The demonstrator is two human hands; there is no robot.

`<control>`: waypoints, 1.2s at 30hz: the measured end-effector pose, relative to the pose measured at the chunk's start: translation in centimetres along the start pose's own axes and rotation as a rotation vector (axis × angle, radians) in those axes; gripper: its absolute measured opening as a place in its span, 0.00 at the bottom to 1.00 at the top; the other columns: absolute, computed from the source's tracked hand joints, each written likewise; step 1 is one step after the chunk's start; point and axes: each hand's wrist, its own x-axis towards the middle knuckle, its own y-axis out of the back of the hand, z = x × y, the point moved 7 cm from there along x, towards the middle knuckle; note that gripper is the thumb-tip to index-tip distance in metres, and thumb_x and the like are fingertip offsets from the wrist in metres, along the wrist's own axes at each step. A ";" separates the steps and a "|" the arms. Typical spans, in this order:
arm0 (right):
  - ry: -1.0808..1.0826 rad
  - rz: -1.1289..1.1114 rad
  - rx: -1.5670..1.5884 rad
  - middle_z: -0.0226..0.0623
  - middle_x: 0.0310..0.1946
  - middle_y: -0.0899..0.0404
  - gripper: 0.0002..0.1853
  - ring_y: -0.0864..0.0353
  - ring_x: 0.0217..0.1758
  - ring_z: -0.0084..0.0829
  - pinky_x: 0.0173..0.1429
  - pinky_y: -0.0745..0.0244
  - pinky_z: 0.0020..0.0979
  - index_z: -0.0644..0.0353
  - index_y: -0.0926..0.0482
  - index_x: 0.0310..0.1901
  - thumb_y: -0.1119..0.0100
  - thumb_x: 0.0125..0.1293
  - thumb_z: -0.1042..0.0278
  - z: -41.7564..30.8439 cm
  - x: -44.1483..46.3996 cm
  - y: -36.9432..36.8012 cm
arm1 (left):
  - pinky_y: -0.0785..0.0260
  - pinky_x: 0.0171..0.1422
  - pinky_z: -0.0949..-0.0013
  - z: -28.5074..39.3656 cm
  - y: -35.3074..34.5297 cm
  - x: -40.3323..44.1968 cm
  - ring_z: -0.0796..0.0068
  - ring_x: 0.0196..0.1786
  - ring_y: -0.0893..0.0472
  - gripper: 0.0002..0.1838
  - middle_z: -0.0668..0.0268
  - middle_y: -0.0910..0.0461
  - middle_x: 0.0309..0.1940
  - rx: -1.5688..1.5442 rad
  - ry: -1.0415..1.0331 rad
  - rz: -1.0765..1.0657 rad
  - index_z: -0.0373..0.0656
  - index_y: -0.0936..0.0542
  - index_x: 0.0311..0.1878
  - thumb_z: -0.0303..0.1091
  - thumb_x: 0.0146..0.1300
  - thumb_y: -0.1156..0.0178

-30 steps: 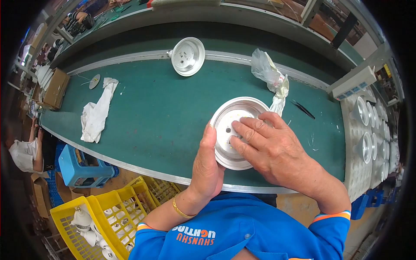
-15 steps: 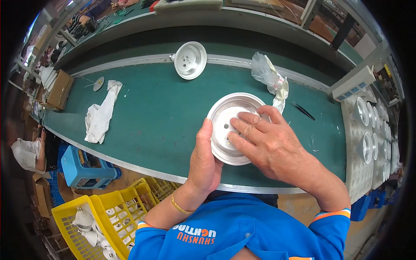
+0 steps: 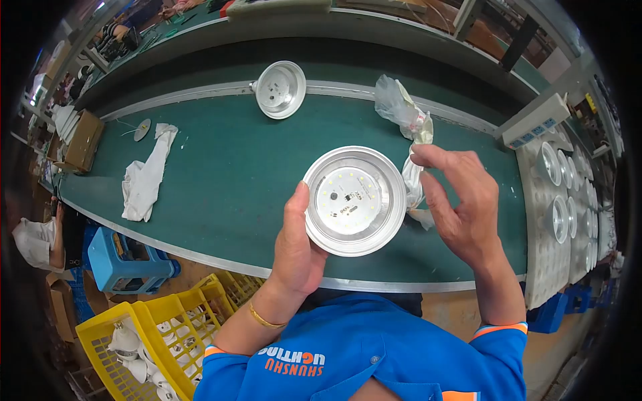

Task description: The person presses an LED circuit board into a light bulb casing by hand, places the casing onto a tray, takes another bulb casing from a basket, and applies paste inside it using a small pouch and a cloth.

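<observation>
My left hand (image 3: 295,250) grips a round, silver-rimmed LED bulb housing (image 3: 394,214) by its left side and from below. The open face points up, and inside lies a white LED board (image 3: 351,204) with small yellow chips and dark components. To the right, my right hand (image 3: 465,200) is off the housing, thumb and fingers apart, with nothing seen in it. Just left of its fingertips lie a white glove-like cloth (image 3: 413,180) and a clear plastic bag (image 3: 392,103). A second bulb housing (image 3: 299,90) rests tilted against the back rail.
Another white cloth (image 3: 144,184) and a small wired disc (image 3: 142,129) lie on the green bench (image 3: 227,174). A rack (image 3: 545,260) of several lamp cups stands right. Yellow baskets (image 3: 137,314) of white lamp parts and a blue stool (image 3: 124,264) are below left.
My right hand has lifted off the LED board and moved right, now covering where black tweezers lay. The board shows fully. My left hand still holds the housing; the whole view has shifted slightly.
</observation>
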 end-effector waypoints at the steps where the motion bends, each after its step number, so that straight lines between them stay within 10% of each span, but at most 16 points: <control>1: -0.145 -0.016 0.105 0.40 0.36 0.15 0.16 0.15 0.40 0.38 0.46 0.26 0.36 0.63 0.20 0.49 0.38 0.57 0.78 1.0 -0.4 -0.3 | 0.31 0.68 0.62 0.0 0.1 0.0 0.66 0.64 0.26 0.30 0.58 0.26 0.62 0.014 0.003 0.007 0.40 0.34 0.68 0.53 0.76 0.66; 11: -0.527 -0.229 0.659 0.46 0.40 0.16 0.25 0.17 0.44 0.33 0.51 0.26 0.31 0.65 0.23 0.56 0.52 0.74 0.50 3.3 -2.6 -5.6 | 0.33 0.69 0.63 1.0 -0.5 0.6 0.68 0.64 0.25 0.28 0.56 0.25 0.60 0.193 0.066 -0.138 0.36 0.31 0.66 0.49 0.75 0.57; 36: -0.645 -0.108 0.820 0.45 0.40 0.17 0.20 0.19 0.43 0.28 0.50 0.26 0.30 0.69 0.27 0.58 0.51 0.74 0.60 2.2 -5.4 -8.0 | 0.31 0.67 0.60 -1.6 1.9 0.6 0.63 0.61 0.23 0.26 0.54 0.24 0.58 -0.097 -0.055 0.050 0.35 0.33 0.66 0.32 0.65 0.44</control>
